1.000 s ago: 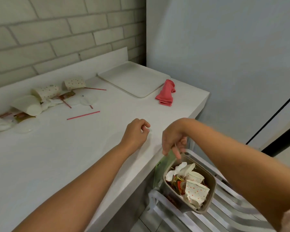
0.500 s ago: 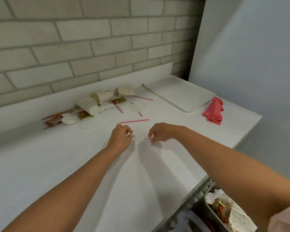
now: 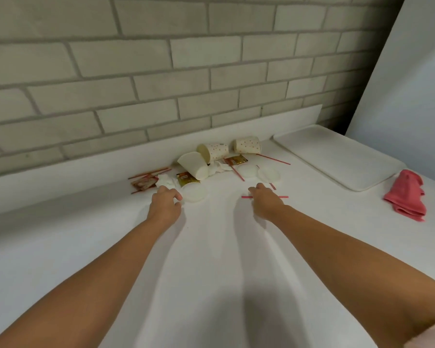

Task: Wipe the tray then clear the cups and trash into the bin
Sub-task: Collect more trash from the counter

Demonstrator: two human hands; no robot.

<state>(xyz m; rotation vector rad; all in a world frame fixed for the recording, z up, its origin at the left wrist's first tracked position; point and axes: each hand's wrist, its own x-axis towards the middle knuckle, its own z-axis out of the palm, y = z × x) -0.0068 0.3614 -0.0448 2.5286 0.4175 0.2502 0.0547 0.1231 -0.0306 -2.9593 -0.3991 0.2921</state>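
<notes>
Trash lies along the wall side of the white table (image 3: 211,259): two dotted paper cups (image 3: 215,150) (image 3: 248,145) and a plain white cup (image 3: 194,165) on their sides, round lids, crumpled napkins (image 3: 166,180), sauce sachets (image 3: 186,178) and red straws. My left hand (image 3: 165,203) has its loosely curled fingers at the left edge of a lid (image 3: 195,193) and holds nothing. My right hand (image 3: 265,200) hovers over a red straw (image 3: 284,196), which lies flat under it. The white tray (image 3: 337,156) sits at the right. The bin is out of view.
A folded pink cloth (image 3: 407,197) lies near the table's right edge, beside the tray. A brick wall runs behind the table, and a grey panel stands at the right. Two more lids (image 3: 269,175) lie just beyond my right hand.
My right hand dropped trash into the bin off the table's edge, then came back over the table. Both hands have reached forward to the trash pile, and my view has turned left toward the wall.
</notes>
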